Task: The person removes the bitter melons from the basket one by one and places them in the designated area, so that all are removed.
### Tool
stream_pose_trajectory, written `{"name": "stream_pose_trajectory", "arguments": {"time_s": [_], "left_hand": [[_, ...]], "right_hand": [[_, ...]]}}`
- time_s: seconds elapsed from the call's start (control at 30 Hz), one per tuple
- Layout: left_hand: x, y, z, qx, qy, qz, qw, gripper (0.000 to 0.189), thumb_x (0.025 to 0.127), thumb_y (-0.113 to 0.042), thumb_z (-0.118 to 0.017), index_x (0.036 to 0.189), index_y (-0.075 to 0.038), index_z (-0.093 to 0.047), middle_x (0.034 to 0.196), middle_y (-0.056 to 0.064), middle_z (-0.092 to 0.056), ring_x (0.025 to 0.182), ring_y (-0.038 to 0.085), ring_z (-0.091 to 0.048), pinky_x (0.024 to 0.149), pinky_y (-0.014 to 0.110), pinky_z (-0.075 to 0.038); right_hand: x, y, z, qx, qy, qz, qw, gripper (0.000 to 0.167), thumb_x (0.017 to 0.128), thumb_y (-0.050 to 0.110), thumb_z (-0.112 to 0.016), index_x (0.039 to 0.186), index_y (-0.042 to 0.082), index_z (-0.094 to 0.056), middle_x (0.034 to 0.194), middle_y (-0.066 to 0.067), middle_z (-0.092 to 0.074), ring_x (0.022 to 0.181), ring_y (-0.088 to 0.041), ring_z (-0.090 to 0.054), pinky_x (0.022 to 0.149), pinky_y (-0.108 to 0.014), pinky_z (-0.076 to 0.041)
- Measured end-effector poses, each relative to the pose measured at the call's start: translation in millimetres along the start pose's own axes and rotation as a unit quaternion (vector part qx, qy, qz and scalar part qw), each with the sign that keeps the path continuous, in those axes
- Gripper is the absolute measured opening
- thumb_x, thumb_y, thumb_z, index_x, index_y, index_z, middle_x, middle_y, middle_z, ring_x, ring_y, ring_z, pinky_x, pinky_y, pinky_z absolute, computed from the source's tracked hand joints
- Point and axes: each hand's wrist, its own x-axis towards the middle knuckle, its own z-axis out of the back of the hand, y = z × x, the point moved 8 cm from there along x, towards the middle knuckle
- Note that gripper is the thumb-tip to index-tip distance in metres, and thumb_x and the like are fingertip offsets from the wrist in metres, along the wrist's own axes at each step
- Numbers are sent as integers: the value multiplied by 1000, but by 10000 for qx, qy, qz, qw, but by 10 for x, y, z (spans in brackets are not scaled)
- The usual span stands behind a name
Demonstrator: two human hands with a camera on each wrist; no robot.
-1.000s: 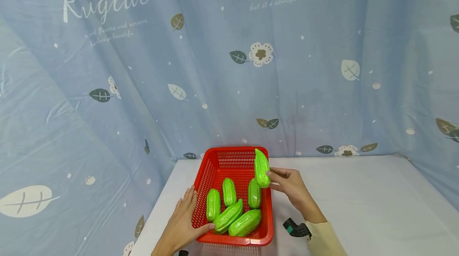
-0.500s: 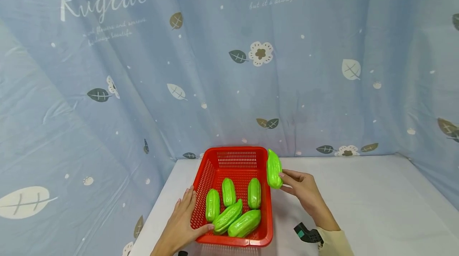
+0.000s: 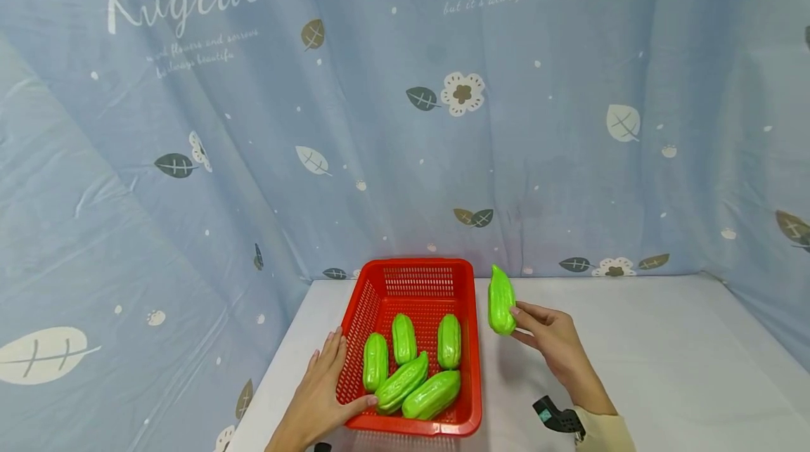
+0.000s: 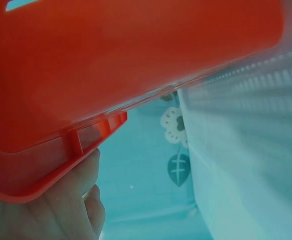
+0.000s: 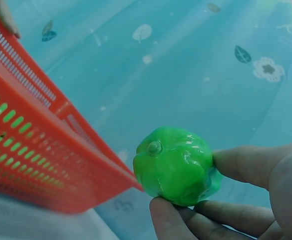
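My right hand (image 3: 552, 343) pinches a bright green, ridged bitter melon (image 3: 501, 301) between thumb and fingers. It is raised just right of a red plastic basket (image 3: 476, 375), pointed tip up. In the right wrist view the stem end of the bitter melon (image 5: 173, 165) faces the camera. My left hand (image 3: 319, 389) rests against the basket's left side, fingers straight along the wall and thumb across the front left corner. Seen from the left wrist, fingers (image 4: 88, 175) show below the rim. Several more green bitter melons (image 3: 432, 394) lie inside the basket, mostly toward its front.
The basket stands on a white table (image 3: 664, 353) toward the left side. A blue curtain (image 3: 538, 157) printed with leaves and flowers hangs behind and at both sides. A black wrist device (image 3: 560, 415) sits at the right wrist, by a cream sleeve (image 3: 604, 431).
The right hand has carried the bitter melon rightward, from over the basket's right rim to outside it. My left hand and the other bitter melons have stayed in place.
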Motion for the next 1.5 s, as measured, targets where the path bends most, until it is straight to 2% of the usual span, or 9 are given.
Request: {"name": "stream_pose_trajectory", "arguments": {"time_s": [0.5,0.73,1.0,1.27,1.5], "left_hand": [[-5,-10,13,-52,-17,20,10000,117,78,-72,-72,158,4,-35,171,19,-26,159,41,-25,123,67,-26],[14,-3,12,-34,-42,19,10000,117,78,-72,-73,159,3,-34,171,19,-25,159,41,-24,123,68,-26],[-3,-4,-5,-34,44,64,10000,117,79,-73,-72,159,3,-34,172,18,-24,159,40,-23,123,67,-25],[-11,-8,10,-75,12,34,10000,116,79,-72,-73,159,3,-34,171,19,-24,159,41,-24,123,68,-25],[-4,-14,15,-40,-1,21,10000,115,79,-71,-73,158,3,-35,171,19,-25,159,41,-25,122,68,-28]], "right_hand": [[80,-218,143,-34,-172,-246,9995,60,101,25,-68,145,-11,-51,130,-17,-70,96,-4,-75,88,-28,-62],[125,-323,151,-66,-161,-283,9994,59,101,24,-69,144,-13,-51,130,-19,-68,97,-7,-74,88,-29,-63],[161,-477,164,-257,-106,-439,9986,61,101,24,-69,144,-15,-50,137,-28,-62,101,-11,-72,87,-29,-63],[204,-594,130,-355,22,-529,9980,62,100,23,-69,142,-19,-49,133,-32,-64,101,-17,-74,86,-35,-64],[243,-718,135,-354,33,-654,9972,60,100,21,-68,140,-20,-50,131,-33,-63,99,-16,-73,84,-34,-64]]}}
